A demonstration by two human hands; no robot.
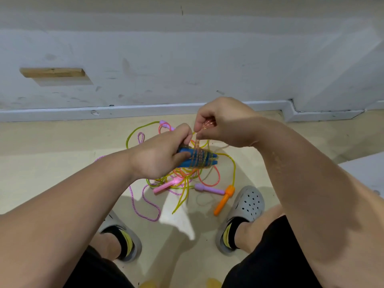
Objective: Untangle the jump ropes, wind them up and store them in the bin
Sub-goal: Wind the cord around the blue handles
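L hand (160,154) wrapped tight round the pair of blue handles (184,164), holding them side by side, up off the floor (62,163) and roughly level, tips pointing right. R hand (224,123) sits just above & right of it, thumb and fingers pinching the speckled orange rope (197,143). That rope runs down from my R fingers and crosses the blue handles in several turns, laid side by side near the tips. So both hands are close together, nearly touching, each clamped on its own bit of the same jump rope.

Below them on the floor is the rest: a loose tangle (182,179) of yellow-green, pink-red & purple ropes, between my feet and the wall (187,59). Pink handle (164,187) lies at the tangle's near edge. Purple handle (209,189) is just right of it, its end up against the orange handle (224,199), which lies beside my R grey clog (247,204). Second purple handle (166,124) is on the far side, near the skirting board (145,110). Purple rope (145,206) loops out toward my L clog (122,233). Yellow-green rope (133,132) arcs out far left. Can't tell which rope goes w/ which handle inside the knot.
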